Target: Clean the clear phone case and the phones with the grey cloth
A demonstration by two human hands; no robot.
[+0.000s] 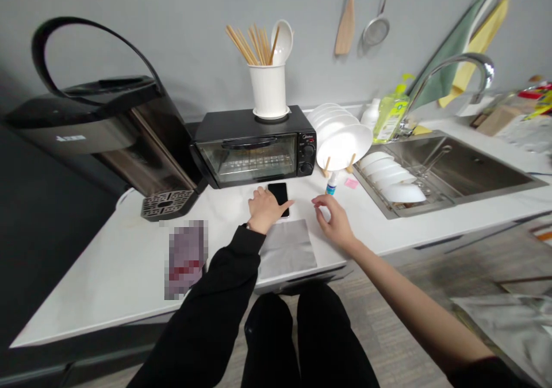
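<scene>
Lies over a phone (278,191) with the left hand (264,208), fingers bent by the left edge, thumb splayed across the dark screen, palm unclenched (whether touching or just hovering, hard to tell from this height). Holds the right hand (336,224) apart, to the right of the phone, released and loosely curled, with a gap between thumb and forefinger. Has the phone flat on the white tabletop (107,273), under the left thumb, between toaster oven (254,166) and grey square cloth (291,250). Shows a small blue-labelled bottle (331,185) just beyond the right knuckles, with a pink note (351,183) near it and white plates (345,143) behind.
</scene>
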